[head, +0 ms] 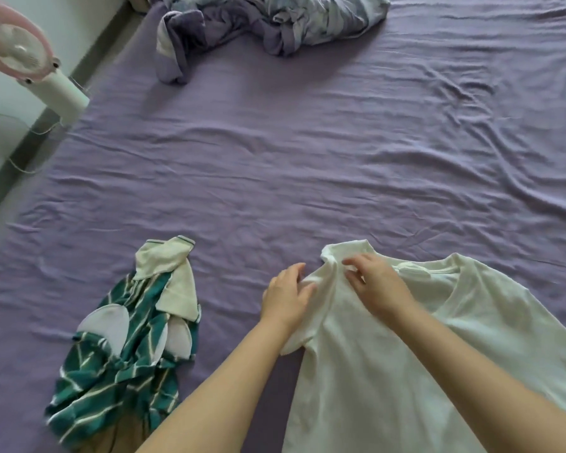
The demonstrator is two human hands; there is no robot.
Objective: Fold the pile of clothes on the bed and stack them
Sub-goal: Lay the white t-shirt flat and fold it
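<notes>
Smoothing white T-shirt (389,371) — both hands

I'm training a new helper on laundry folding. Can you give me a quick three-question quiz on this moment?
1. True or false: the white T-shirt lies on the purple bed sheet.
2. Which hands touch its sleeve? A) left hand only B) right hand only C) both
3. Fill in: the green striped garment lies to the shirt's ____.

Key: 1 true; 2 C; 3 left.
</notes>
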